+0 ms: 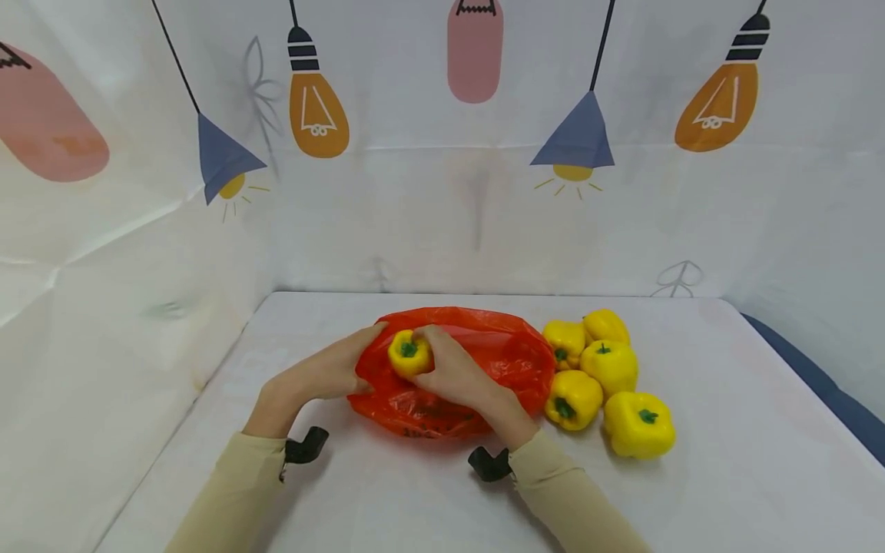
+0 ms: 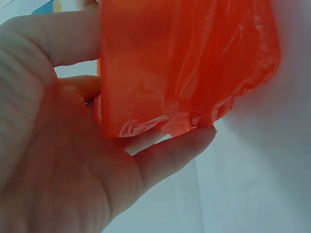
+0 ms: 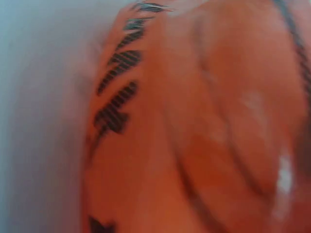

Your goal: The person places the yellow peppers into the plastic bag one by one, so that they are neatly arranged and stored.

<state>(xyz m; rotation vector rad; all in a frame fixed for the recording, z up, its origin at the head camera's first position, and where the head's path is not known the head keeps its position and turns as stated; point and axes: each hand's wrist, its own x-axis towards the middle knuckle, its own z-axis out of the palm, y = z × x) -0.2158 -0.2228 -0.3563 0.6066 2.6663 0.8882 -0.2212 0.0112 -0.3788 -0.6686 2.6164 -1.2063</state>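
Note:
A red plastic bag (image 1: pixel 515 357) lies spread on the white table. At its left edge my left hand (image 1: pixel 334 366) grips the plastic, and the left wrist view shows the film of the bag (image 2: pixel 184 53) between thumb and fingers. My right hand (image 1: pixel 452 367) holds a yellow bell pepper (image 1: pixel 399 359) over the left part of the bag, its green stem facing me. Crinkled red film with black print (image 3: pixel 116 111) fills much of the blurred right wrist view, where the right hand and pepper are hidden.
Several more yellow bell peppers (image 1: pixel 610 367) sit in a group right of the bag, the nearest pepper (image 1: pixel 639 430) a little apart at the front. The white table (image 1: pixel 726 415) ends at a printed cloth backdrop (image 1: pixel 415 223) behind and on the left.

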